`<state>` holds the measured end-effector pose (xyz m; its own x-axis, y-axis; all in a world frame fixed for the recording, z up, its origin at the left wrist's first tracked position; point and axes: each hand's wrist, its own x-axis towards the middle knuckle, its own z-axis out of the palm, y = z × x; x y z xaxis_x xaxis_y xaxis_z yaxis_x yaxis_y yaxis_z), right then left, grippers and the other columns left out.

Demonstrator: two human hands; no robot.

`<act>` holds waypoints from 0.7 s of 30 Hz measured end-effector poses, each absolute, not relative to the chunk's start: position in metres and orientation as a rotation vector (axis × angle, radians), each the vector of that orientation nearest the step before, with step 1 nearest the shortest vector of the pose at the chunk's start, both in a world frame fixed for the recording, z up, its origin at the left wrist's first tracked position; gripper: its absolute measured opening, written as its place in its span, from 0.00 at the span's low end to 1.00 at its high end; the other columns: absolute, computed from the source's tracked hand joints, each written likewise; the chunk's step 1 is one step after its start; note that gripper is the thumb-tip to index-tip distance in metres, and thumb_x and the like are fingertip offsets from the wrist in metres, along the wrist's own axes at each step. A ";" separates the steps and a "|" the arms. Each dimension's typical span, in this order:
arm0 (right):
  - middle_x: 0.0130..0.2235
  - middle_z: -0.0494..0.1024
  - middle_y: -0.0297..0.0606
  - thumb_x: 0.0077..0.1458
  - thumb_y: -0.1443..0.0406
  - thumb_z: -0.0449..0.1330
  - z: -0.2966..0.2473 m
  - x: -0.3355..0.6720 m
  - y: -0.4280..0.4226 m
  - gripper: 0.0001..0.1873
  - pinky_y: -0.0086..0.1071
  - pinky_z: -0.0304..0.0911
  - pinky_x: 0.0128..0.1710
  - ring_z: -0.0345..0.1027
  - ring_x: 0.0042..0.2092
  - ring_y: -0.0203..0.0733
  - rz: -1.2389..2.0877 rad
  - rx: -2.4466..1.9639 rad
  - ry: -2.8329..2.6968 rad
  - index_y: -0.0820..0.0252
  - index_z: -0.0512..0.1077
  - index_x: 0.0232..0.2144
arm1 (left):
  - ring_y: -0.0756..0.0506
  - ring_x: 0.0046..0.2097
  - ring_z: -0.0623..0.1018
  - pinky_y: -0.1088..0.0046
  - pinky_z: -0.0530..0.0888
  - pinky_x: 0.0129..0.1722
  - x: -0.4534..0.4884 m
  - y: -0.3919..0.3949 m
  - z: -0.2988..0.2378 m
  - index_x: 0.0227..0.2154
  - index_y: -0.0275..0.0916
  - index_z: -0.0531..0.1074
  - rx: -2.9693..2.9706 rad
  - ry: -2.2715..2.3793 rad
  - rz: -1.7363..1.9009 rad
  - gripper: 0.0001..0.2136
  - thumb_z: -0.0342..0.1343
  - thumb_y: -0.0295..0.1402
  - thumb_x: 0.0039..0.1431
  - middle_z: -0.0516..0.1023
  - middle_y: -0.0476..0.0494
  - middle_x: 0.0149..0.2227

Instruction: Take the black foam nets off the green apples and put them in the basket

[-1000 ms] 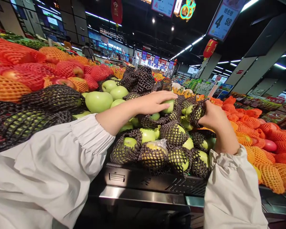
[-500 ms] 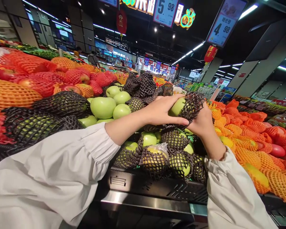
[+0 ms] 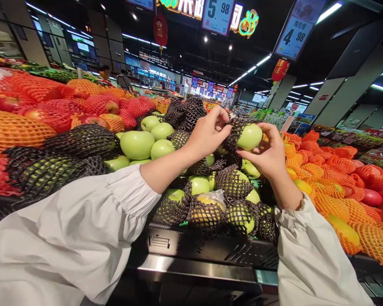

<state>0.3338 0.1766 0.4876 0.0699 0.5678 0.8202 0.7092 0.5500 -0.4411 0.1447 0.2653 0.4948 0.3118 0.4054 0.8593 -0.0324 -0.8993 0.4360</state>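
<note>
A green apple (image 3: pixel 250 137) is held over the pile, its bare side turned to the right. My right hand (image 3: pixel 271 154) grips it with the thumb below and the fingers behind. Black foam netting (image 3: pixel 234 131) still wraps the apple's left part. My left hand (image 3: pixel 209 132) pinches the edge of this netting, its fingers curled. Beneath both hands lie several more apples in black netting (image 3: pixel 232 182), and one yellowish fruit in netting with clear plastic film (image 3: pixel 210 208). Bare green apples (image 3: pixel 137 144) are heaped to the left of my left forearm.
A black crate edge (image 3: pixel 210 244) and a metal rail (image 3: pixel 191 264) run along the front. Orange-netted fruit (image 3: pixel 332 204) is piled on the right, red-netted apples (image 3: pixel 54 112) on the left. Price signs (image 3: pixel 218 15) hang overhead. People (image 3: pixel 124 80) stand far back.
The apple has turned, so its bare side now faces right instead of left. My left hand has moved off the apple's bare side to the netting, while my right hand has shifted onto the bare side.
</note>
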 end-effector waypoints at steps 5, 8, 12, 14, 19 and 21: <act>0.55 0.69 0.39 0.39 0.54 0.74 0.489 0.334 0.172 0.36 0.39 0.76 0.39 0.73 0.49 0.47 -0.326 -1.041 -1.691 0.49 0.65 0.50 | 0.44 0.51 0.75 0.65 0.76 0.47 0.145 0.268 0.495 0.46 0.42 0.69 2.161 0.173 1.616 0.09 0.54 0.29 0.64 0.75 0.42 0.48; 0.50 0.71 0.40 0.44 0.55 0.73 0.495 0.334 0.165 0.31 0.43 0.74 0.43 0.70 0.50 0.48 -0.680 -0.940 -1.715 0.51 0.66 0.49 | 0.42 0.55 0.75 0.61 0.75 0.54 0.144 0.268 0.497 0.48 0.40 0.72 2.197 0.076 1.529 0.11 0.51 0.31 0.65 0.76 0.40 0.51; 0.49 0.72 0.43 0.54 0.57 0.67 0.498 0.334 0.159 0.24 0.52 0.70 0.50 0.69 0.52 0.53 -1.121 -0.946 -1.721 0.50 0.66 0.52 | 0.38 0.62 0.71 0.53 0.70 0.62 0.144 0.273 0.495 0.58 0.44 0.69 2.270 -0.035 1.361 0.20 0.53 0.37 0.64 0.71 0.40 0.62; 0.51 0.72 0.41 0.57 0.59 0.64 0.497 0.333 0.159 0.25 0.53 0.68 0.50 0.70 0.51 0.54 -1.278 -0.993 -1.698 0.45 0.63 0.55 | 0.34 0.67 0.66 0.51 0.66 0.66 0.144 0.272 0.493 0.62 0.44 0.65 2.335 -0.082 1.308 0.29 0.60 0.41 0.58 0.66 0.39 0.66; 0.52 0.70 0.39 0.59 0.60 0.61 0.495 0.329 0.158 0.28 0.53 0.68 0.51 0.69 0.52 0.53 -1.366 -0.900 -1.788 0.39 0.60 0.59 | 0.30 0.67 0.67 0.48 0.61 0.69 0.147 0.260 0.489 0.65 0.42 0.57 2.395 0.029 1.390 0.44 0.70 0.47 0.47 0.67 0.34 0.65; 0.56 0.66 0.43 0.56 0.55 0.62 0.497 0.327 0.154 0.31 0.56 0.67 0.54 0.64 0.58 0.58 -1.223 -0.906 -1.779 0.43 0.60 0.60 | 0.29 0.66 0.68 0.46 0.61 0.68 0.148 0.259 0.488 0.65 0.41 0.57 2.369 0.109 1.471 0.45 0.69 0.50 0.47 0.69 0.34 0.64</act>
